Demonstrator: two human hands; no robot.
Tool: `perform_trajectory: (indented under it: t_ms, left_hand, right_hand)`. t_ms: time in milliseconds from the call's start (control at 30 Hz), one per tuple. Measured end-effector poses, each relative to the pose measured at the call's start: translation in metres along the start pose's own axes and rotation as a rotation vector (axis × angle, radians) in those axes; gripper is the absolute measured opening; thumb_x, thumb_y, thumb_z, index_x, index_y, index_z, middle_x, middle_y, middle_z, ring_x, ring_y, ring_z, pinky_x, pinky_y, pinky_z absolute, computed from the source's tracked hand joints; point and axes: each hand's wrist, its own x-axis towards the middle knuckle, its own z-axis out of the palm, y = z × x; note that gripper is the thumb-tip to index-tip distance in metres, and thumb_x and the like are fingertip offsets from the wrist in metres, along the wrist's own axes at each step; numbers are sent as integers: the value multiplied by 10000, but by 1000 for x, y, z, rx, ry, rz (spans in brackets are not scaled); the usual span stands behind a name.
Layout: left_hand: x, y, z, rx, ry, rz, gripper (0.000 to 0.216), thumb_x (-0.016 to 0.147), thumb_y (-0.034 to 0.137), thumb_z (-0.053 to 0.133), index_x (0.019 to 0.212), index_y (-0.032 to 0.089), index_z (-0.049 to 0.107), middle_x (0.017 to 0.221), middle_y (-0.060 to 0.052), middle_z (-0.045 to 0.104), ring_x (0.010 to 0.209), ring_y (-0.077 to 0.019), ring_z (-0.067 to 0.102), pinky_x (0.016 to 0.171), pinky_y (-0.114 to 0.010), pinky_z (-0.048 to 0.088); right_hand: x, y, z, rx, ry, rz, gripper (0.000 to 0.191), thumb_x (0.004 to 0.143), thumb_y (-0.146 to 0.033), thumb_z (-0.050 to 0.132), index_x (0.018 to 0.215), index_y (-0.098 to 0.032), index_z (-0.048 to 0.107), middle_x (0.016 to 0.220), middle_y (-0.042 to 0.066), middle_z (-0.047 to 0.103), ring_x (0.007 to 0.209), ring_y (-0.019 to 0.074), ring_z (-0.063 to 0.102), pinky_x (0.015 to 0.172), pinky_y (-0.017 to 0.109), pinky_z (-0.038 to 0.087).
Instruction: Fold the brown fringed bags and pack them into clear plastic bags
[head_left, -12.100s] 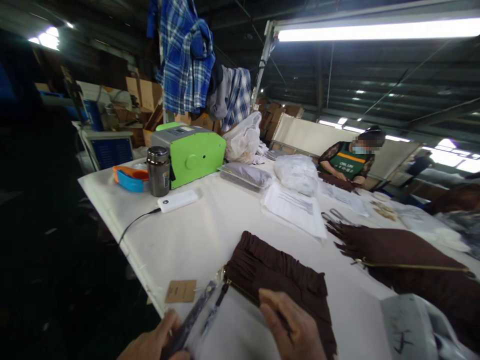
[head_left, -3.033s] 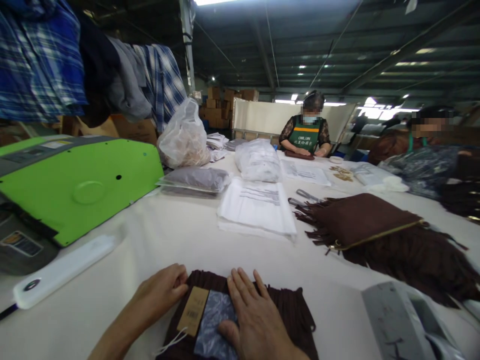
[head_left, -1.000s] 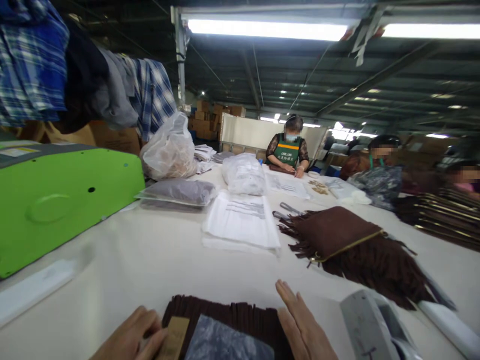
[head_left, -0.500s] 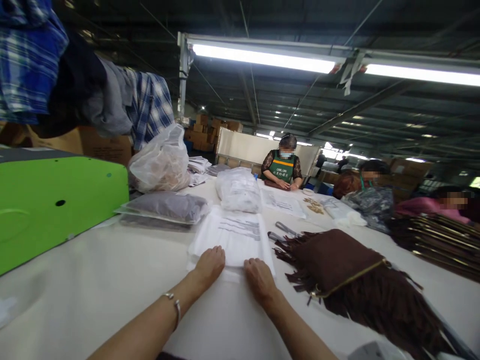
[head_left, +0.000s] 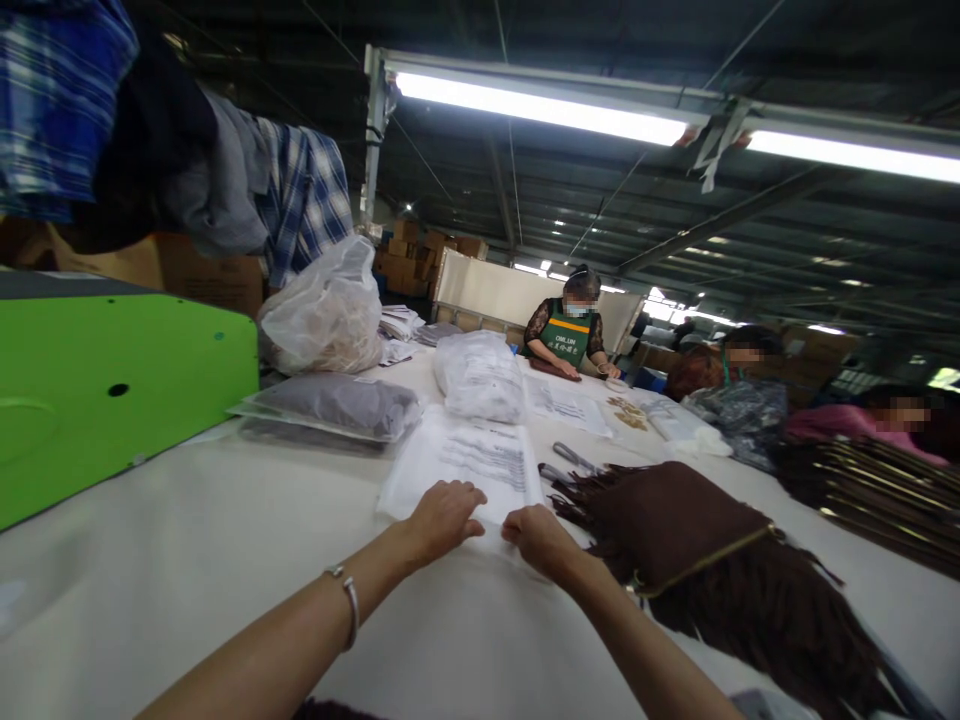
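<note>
A stack of clear plastic bags with printed text lies flat on the table in front of me. My left hand is over the near left part of the bags, thumb apart from the fingers and nothing between them. At the near right edge, my right hand is closed, its fingers pinching the plastic of a bag. Right of it rests a dark brown fringed bag with a gold zipper. Beyond the stack sits a bulky clear plastic bundle.
A green machine stands at the left, beside a packed grey item. Scissors lie by the fringe. Brown bags are piled at the far right. Across the white table, a person in a green apron works.
My left hand has shifted right and its thumb has parted from the fingers. My right hand has moved slightly right, its fingers now pinched at the bag's edge. The view has tilted a little.
</note>
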Motion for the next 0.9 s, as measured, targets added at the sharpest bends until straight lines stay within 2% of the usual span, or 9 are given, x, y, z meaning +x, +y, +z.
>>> perform_trajectory:
  t_ms: [133,267,400,567,633,767,833,900]
  left_hand:
    - [12,16,7,-41,-49,-21,211,925,332,584,1039,161,631,1041,-46,660,967,-201,632,884,-442,510]
    - [16,26,7,-69,-77,-80,211,923,344,586,1005,155,633,1030,-47,659,942,-194,635,865,-430,521]
    - [10,23,2,-154,-109,-107,245,917,360,593,1051,157,615,1047,-50,648,932,-193,632,826,-407,535]
    - [5,12,3,-215,-180,-152,234,928,372,576,970,148,628,891,-14,654,742,-140,632,688,-322,547]
    - [5,14,6,-188,-141,-174,235,930,373,571,977,149,624,897,-17,652,757,-146,633,703,-333,546]
    - [1,26,6,-86,-5,-151,245,945,351,542,1091,161,594,1049,-51,637,953,-198,621,849,-420,519]
    - [-4,30,3,-39,7,-114,259,949,349,536,1122,162,581,1075,-58,631,976,-206,617,860,-427,514]
    - [-10,31,-1,-5,-19,-72,294,934,376,560,1133,160,573,1052,-56,636,933,-202,628,821,-410,527]
  right_hand:
    - [-3,0,5,60,47,42,70,785,-250,692,786,-206,746,760,32,750,703,146,654,590,217,359]
    - [-2,-3,11,92,114,105,168,705,-320,769,751,-178,693,712,24,712,644,148,595,529,236,289]
    - [-5,-4,14,126,138,93,202,701,-318,774,737,-174,638,704,-13,677,629,118,546,521,228,269]
    - [-13,-3,10,135,84,68,200,762,-358,720,770,-175,637,698,-31,678,630,110,576,509,197,326]
    - [-15,-6,8,86,92,71,168,797,-346,680,812,-182,650,763,-8,702,685,132,612,544,209,352]
    - [-23,-15,7,-67,118,102,136,872,-293,586,842,-188,666,884,74,725,813,211,663,631,263,388]
    - [-29,-17,8,-128,119,114,198,925,-300,521,851,-189,667,884,95,727,820,231,676,650,282,402]
    - [-37,-15,10,-173,118,110,180,929,-305,530,878,-193,662,896,97,726,832,240,680,666,291,413]
